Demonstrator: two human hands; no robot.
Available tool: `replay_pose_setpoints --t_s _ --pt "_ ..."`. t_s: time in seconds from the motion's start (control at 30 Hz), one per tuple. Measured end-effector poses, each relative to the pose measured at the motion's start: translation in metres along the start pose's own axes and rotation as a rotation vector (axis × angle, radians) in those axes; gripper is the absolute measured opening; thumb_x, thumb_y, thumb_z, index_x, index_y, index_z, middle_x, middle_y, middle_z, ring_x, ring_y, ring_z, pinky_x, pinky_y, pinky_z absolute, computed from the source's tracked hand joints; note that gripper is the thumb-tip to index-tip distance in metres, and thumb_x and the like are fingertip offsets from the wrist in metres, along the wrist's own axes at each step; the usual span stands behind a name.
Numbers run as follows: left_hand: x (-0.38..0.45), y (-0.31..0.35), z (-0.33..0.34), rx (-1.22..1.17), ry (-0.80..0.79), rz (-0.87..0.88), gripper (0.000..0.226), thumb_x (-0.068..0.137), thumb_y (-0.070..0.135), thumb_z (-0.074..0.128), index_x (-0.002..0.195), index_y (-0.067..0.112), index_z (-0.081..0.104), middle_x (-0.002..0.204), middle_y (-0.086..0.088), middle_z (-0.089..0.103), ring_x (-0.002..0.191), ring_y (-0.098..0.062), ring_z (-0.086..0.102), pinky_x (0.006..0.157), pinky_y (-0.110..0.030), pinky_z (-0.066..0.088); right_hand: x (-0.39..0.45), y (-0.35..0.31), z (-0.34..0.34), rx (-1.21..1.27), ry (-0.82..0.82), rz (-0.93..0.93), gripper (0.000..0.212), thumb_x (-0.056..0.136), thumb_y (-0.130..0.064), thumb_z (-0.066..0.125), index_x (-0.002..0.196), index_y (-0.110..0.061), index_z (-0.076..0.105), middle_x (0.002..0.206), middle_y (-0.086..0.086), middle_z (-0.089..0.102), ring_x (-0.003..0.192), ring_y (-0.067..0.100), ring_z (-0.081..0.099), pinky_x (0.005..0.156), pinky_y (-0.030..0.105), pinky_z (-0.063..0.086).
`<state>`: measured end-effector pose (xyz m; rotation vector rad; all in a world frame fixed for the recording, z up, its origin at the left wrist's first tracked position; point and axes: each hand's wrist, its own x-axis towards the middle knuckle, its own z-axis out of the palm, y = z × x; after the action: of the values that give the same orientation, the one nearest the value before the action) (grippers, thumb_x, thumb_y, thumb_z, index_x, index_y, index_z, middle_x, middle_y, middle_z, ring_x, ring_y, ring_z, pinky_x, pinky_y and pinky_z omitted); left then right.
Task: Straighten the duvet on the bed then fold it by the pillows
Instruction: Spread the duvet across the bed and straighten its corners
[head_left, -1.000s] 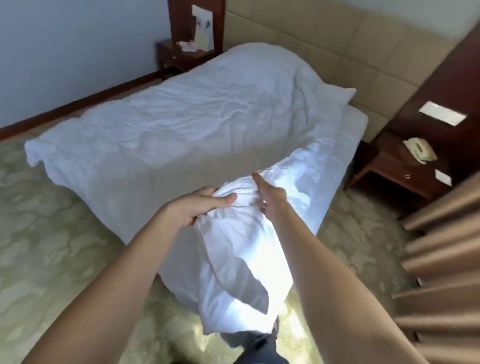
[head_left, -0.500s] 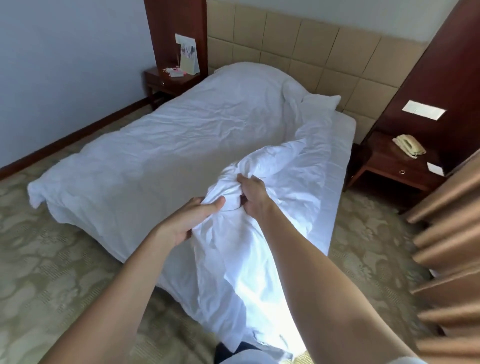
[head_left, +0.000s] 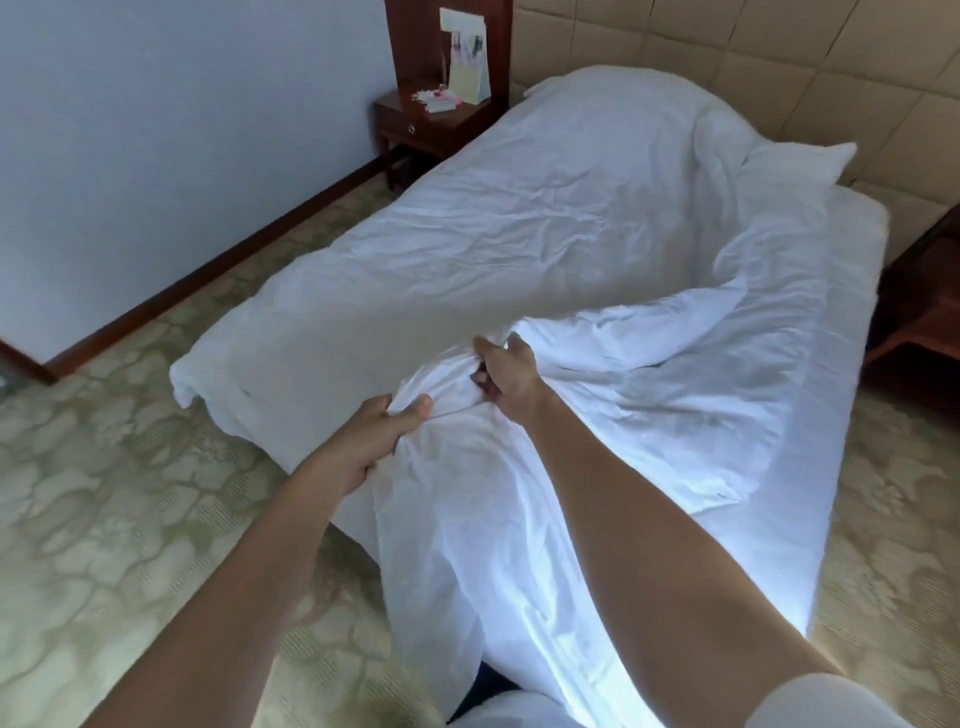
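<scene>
A crumpled white duvet (head_left: 519, 223) covers most of the bed (head_left: 852, 332), with a bunched fold hanging over the near foot corner down to my legs. My left hand (head_left: 374, 441) grips that bunched fabric from the left. Close beside it, my right hand (head_left: 501, 376) is closed on the same ridge of cloth a little farther up the bed. One white pillow (head_left: 795, 161) shows at the head on the right; another bulge at the head lies under the duvet.
A dark wooden nightstand (head_left: 431, 119) with a card and small items stands at the bed's far left. Another nightstand (head_left: 924, 312) is at the right edge. A padded beige headboard (head_left: 779, 67) backs the bed. Patterned carpet (head_left: 104, 519) surrounds it.
Both hands have pushed the gripped duvet corner forward and down onto the bed. The view has moved closer to the bed and turned left, so the right nightstand is mostly out of frame.
</scene>
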<state>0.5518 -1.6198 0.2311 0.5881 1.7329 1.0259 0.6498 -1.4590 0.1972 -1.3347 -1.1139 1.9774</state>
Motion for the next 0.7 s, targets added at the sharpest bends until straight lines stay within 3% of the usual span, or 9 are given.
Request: replay_pose_setpoints --t_s 0.1,0.17,0.23,0.27,0.3,0.33,0.37,0.47,0.7 --pt "0.032 0.003 -0.019 0.032 -0.051 -0.030 0.035 0.094 0.040 0.061 0.117 0.014 0.068 0.099 -0.006 0.077 0.089 -0.021 0.074 0.078 -0.034 0.058 0.025 -0.004 0.011 0.002 0.020 0.039 0.025 0.095 -0.013 0.059 0.113 -0.017 0.042 0.065 0.002 0.040 0.037 0.009 0.035 0.040 0.020 0.036" --pt "0.047 0.004 -0.021 0.037 -0.104 -0.054 0.034 0.095 0.039 0.061 0.116 0.014 0.068 0.100 -0.005 0.077 0.091 -0.021 0.074 0.081 -0.035 0.058 0.035 -0.001 0.015 -0.023 0.072 0.065 0.054 0.095 -0.014 0.058 0.143 -0.016 0.033 0.066 0.001 0.043 0.041 0.009 0.038 0.044 0.021 0.040" --pt "0.064 0.003 -0.024 0.080 -0.178 -0.097 0.037 0.094 0.041 0.062 0.118 0.013 0.068 0.103 -0.005 0.076 0.095 -0.022 0.073 0.089 -0.038 0.056 0.042 -0.001 0.017 -0.059 0.115 0.064 0.052 0.093 -0.013 0.058 0.140 -0.019 0.036 0.064 0.002 0.046 0.041 0.010 0.040 0.043 0.022 0.039" --pt "0.073 0.002 -0.026 0.111 -0.213 -0.114 0.038 0.093 0.042 0.062 0.118 0.014 0.067 0.104 -0.004 0.076 0.096 -0.021 0.073 0.090 -0.038 0.056 0.045 -0.001 0.017 -0.059 0.134 0.061 0.035 0.092 -0.011 0.056 0.118 -0.022 0.035 0.062 0.003 0.045 0.041 0.011 0.039 0.043 0.023 0.038" --pt "0.081 0.001 -0.029 0.151 -0.245 -0.129 0.038 0.093 0.042 0.063 0.118 0.014 0.067 0.104 -0.004 0.076 0.096 -0.021 0.073 0.090 -0.037 0.056 0.048 0.001 0.015 -0.057 0.162 0.066 0.043 0.092 -0.008 0.055 0.130 -0.023 0.041 0.060 0.005 0.044 0.041 0.013 0.037 0.044 0.024 0.036" --pt "0.088 0.000 -0.033 0.182 -0.281 -0.139 0.037 0.094 0.041 0.063 0.118 0.014 0.067 0.104 -0.004 0.076 0.096 -0.021 0.073 0.090 -0.037 0.056 0.051 0.004 0.014 -0.066 0.190 0.079 0.046 0.092 -0.004 0.053 0.138 -0.003 0.045 0.059 0.006 0.043 0.043 0.015 0.036 0.046 0.026 0.035" --pt "0.095 -0.002 -0.038 0.216 -0.317 -0.148 0.036 0.094 0.040 0.062 0.117 0.012 0.067 0.104 -0.006 0.076 0.096 -0.023 0.073 0.091 -0.039 0.056 0.050 0.007 0.015 -0.059 0.209 0.060 0.024 0.092 -0.001 0.052 0.115 -0.006 0.055 0.059 0.007 0.044 0.045 0.016 0.035 0.045 0.026 0.034" --pt "0.105 -0.014 -0.062 0.343 -0.374 -0.120 0.029 0.098 0.036 0.057 0.105 0.010 0.066 0.097 -0.007 0.074 0.090 -0.025 0.071 0.086 -0.036 0.055 0.043 0.024 0.024 -0.030 0.277 0.040 0.020 0.091 0.004 0.050 0.109 -0.001 0.058 0.055 0.005 0.046 0.042 0.015 0.036 0.039 0.024 0.032" --pt "0.111 -0.040 -0.154 0.373 -0.443 -0.088 0.014 0.099 0.023 0.056 0.098 0.010 0.061 0.092 -0.010 0.069 0.077 -0.022 0.062 0.058 -0.025 0.041 0.004 0.062 0.097 0.005 0.408 0.043 0.047 0.090 0.003 0.056 0.133 -0.012 0.044 0.072 0.006 0.064 0.051 0.013 0.051 0.051 0.022 0.039"
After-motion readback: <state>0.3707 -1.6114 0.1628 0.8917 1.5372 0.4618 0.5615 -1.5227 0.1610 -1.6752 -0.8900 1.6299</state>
